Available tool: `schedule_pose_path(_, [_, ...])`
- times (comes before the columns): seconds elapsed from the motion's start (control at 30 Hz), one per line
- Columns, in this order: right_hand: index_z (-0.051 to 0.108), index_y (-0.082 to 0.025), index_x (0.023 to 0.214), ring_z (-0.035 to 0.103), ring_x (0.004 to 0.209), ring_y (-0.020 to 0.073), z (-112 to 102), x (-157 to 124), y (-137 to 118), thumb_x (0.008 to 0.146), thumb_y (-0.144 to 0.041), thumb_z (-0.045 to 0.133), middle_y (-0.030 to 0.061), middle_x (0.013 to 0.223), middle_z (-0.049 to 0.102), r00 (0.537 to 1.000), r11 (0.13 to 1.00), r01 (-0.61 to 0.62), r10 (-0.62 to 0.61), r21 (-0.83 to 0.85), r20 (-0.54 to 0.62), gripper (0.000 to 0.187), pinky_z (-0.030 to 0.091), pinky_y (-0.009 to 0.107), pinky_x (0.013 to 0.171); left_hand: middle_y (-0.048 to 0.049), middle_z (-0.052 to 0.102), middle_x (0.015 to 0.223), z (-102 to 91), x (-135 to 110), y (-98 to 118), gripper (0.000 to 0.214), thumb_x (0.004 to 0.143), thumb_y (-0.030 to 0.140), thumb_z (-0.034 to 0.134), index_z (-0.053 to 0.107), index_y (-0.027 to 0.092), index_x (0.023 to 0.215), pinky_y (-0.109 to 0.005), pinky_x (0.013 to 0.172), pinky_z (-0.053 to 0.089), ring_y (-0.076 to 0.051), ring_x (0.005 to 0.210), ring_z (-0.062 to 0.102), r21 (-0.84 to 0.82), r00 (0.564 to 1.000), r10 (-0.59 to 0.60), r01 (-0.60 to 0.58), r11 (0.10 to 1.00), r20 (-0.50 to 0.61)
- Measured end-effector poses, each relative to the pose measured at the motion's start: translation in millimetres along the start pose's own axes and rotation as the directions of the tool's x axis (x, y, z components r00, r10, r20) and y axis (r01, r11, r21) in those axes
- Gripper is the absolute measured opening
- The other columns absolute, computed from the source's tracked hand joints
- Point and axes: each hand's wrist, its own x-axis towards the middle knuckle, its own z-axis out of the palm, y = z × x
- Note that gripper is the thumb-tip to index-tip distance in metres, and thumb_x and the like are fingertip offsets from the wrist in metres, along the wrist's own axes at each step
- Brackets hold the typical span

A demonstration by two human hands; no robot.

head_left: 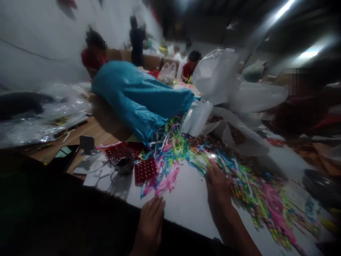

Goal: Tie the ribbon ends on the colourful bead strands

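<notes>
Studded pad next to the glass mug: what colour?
Red, covered in rows of small pale studs. The pad shows in the head view, right of the mug.

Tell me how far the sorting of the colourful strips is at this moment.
Done: little shows; two red studded sheets lie apart beside a glass cup. In hand: the right hand presses into the heap of colourful strips, while the left hand rests flat on the white table. Left: most strips are tangled across it, so the work looks early.
</notes>
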Motion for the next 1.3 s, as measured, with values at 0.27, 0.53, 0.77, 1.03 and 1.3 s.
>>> schedule_pose_path(0.27, [0.059, -0.024, 0.121, 0.05, 0.112, 0.0256, 29, 3, -93, 0.086, -0.015, 0.049, 0.011, 0.124, 0.055, 0.95, 0.883, 0.252, -0.304, 0.396, 0.075, 0.037, 0.045, 0.041, 0.089, -0.0106, 0.061, 0.124, 5.7, 20, -8, 0.045, 0.083, 0.009, 0.05, 0.052, 0.021, 0.127, -0.043, 0.092, 0.049, -0.026, 0.116, 0.054, 0.046, 0.997, -0.074, 0.073, 0.996, 0.005])
schedule_pose_path(0.53, [0.062, -0.022, 0.098, 0.057, 0.088, 0.0208, -10, -6, -79, 0.089, -0.018, 0.049, 0.0062, 0.091, 0.062, 0.995, 0.728, -0.053, -0.018, 0.684, 0.096, 0.017, 0.047, 0.034, 0.077, -0.0092, 0.068, 0.112, 4.2, 43, 17, 0.028, 0.086, 0.031, 0.05, 0.064, 0.023, 0.11, -0.035, 0.083, 0.055, -0.022, 0.101, 0.065, -0.444, 0.812, -0.561, 0.566, 0.695, 0.157])
schedule_pose_path(0.77, [0.063, -0.023, 0.093, 0.059, 0.079, 0.0162, -20, -10, -105, 0.093, -0.023, 0.043, 0.0029, 0.083, 0.061, 0.951, 0.499, -0.246, -0.041, 0.831, 0.306, 0.02, 0.049, 0.025, 0.07, -0.0106, 0.074, 0.083, 31.4, 97, 32, 0.049, 0.065, 0.06, 0.065, 0.073, 0.016, 0.083, -0.034, 0.077, 0.054, -0.028, 0.085, 0.068, -0.578, 0.436, -0.65, 0.816, -0.005, 0.622])
schedule_pose_path(1.03, [0.051, -0.024, 0.123, 0.057, 0.106, 0.018, -6, 10, -98, 0.095, -0.028, 0.041, 0.0077, 0.118, 0.058, 0.892, 0.515, -0.385, -0.003, 0.766, 0.451, 0.029, 0.047, 0.027, 0.09, -0.0097, 0.072, 0.069, 49.7, 112, 19, 0.055, 0.068, 0.067, 0.058, 0.072, 0.013, 0.073, -0.03, 0.065, 0.053, -0.025, 0.071, 0.066, -0.533, 0.324, -0.752, 0.845, -0.042, 0.573])
schedule_pose_path(1.3, [0.067, -0.021, 0.094, 0.063, 0.088, 0.0181, 2, 79, -34, 0.094, -0.028, 0.047, 0.0052, 0.093, 0.069, 0.831, 0.743, -0.23, -0.185, 0.629, 0.524, 0.021, 0.05, 0.028, 0.078, -0.0062, 0.071, 0.066, 51.2, 99, 3, 0.038, 0.084, 0.049, 0.051, 0.073, 0.021, 0.075, -0.025, 0.056, 0.051, -0.02, 0.062, 0.066, -0.462, 0.563, -0.716, 0.807, 0.368, 0.413])
